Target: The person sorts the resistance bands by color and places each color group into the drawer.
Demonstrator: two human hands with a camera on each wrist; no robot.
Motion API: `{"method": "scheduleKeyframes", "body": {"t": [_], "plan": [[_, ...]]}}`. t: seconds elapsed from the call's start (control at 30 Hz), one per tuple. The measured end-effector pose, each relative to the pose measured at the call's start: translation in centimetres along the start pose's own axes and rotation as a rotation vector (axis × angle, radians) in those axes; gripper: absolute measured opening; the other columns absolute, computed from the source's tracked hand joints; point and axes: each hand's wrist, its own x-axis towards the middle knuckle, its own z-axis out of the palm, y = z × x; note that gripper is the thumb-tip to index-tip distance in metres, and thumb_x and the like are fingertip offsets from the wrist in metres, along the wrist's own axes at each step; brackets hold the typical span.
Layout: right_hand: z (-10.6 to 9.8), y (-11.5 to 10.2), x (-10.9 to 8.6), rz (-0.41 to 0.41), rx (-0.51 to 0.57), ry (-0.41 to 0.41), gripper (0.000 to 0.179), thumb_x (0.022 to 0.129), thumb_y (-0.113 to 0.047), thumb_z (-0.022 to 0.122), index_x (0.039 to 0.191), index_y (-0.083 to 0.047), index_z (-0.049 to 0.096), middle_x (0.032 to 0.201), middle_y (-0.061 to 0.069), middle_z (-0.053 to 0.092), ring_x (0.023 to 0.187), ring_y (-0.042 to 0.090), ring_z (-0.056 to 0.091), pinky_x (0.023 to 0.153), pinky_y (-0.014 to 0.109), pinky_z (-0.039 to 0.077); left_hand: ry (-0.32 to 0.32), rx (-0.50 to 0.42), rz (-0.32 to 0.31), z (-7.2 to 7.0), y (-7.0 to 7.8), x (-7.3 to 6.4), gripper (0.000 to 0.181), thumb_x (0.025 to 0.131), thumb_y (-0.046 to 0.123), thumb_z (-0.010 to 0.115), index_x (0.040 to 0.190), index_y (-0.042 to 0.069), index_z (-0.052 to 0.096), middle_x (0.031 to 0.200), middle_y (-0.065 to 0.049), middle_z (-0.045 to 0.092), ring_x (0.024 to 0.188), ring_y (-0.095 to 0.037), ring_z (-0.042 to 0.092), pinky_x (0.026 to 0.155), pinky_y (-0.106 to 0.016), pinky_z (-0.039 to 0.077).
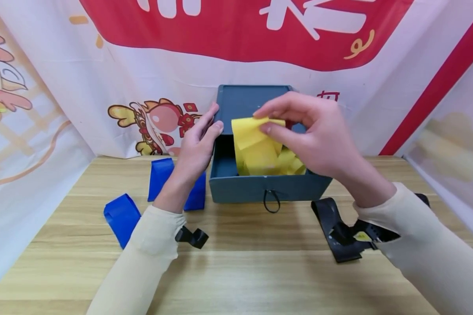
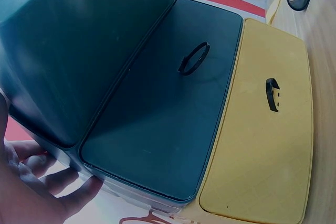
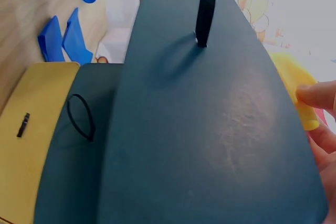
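Observation:
A dark teal drawer (image 1: 244, 190) stands pulled out from the top of a small cabinet (image 1: 244, 98). Yellow flat bands (image 1: 260, 151), loosely folded and looking like stretchy exercise loops, rise out of the drawer. My right hand (image 1: 315, 131) pinches the upper fold of one yellow band between thumb and fingers, above the drawer's rim. Along the cabinet's left side rests my left hand (image 1: 197, 144), its thumb near the top front edge. The left wrist view shows fingers (image 2: 79, 198) touching that side. How far the bands reach down inside is hidden.
Below the pulled-out drawer are a closed teal drawer (image 2: 157, 103) and a closed yellow drawer (image 2: 262, 129), each with a black loop pull. Blue flat bands (image 1: 122, 218) lie on the table at left, a black band (image 1: 335, 236) at right. A printed cloth (image 1: 205, 39) hangs behind.

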Motion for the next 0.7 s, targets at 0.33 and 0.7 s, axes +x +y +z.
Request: {"method": "scheduleKeyframes", "body": {"t": [0.33,0.7], "plan": [[-0.9,0.1,-2.6,0.071,-0.049,-0.094,0.022,0.097,-0.017,0.077,0.118,-0.013,0.079,0.107,-0.001,0.079,0.087,0.005,0.074,0.080,0.019,0.062,0.004,-0.008,0.005,0.4,0.1,0.1,0.056,0.113,0.037,0.050,0.166,0.026,0.037,0.172,0.016,0.035,0.161,-0.004,0.030,0.132,-0.032,0.031],[-0.6,1.6,-1.4,0.148,-0.147,-0.170,0.020,0.097,-0.013,0.077,0.117,-0.013,0.079,0.100,0.001,0.080,0.082,0.013,0.071,0.079,0.016,0.056,0.005,-0.021,0.015,0.1,-0.1,0.1,0.056,0.113,0.035,0.049,0.166,0.023,0.037,0.173,0.014,0.035,0.161,-0.005,0.030,0.132,-0.031,0.030]]}}
